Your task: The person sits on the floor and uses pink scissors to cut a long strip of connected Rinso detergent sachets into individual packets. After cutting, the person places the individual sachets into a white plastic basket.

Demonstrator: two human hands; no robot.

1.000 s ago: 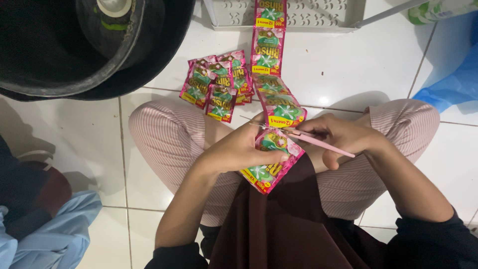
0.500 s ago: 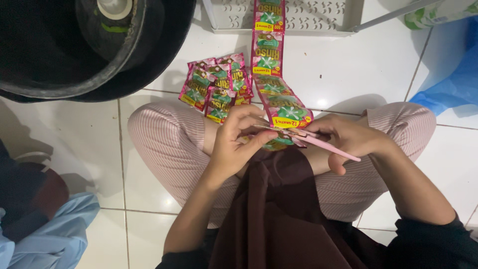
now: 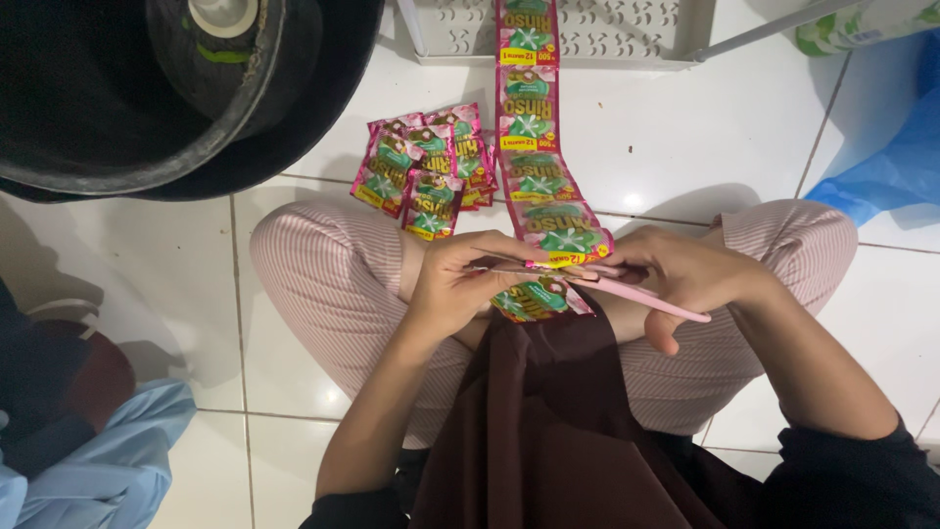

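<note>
- Left hand [image 3: 455, 294] pinches the sachet strip [image 3: 534, 176] over the lap
- Right hand [image 3: 685, 274] fingers grip pink scissors [image 3: 627, 286]
- Keep blades on the seam, strip taut
- Cut sachets [image 3: 426, 167] lie far left

pink-and-green sachet strip [image 3: 534, 147], pink scissors [image 3: 636, 291], pink-striped trousers [image 3: 328, 284], white floor tiles [image 3: 685, 137]

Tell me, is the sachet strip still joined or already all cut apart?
Still joined: the sachet strip runs unbroken from the hands up the floor. Separate loose sachets lie piled beside it.
</note>
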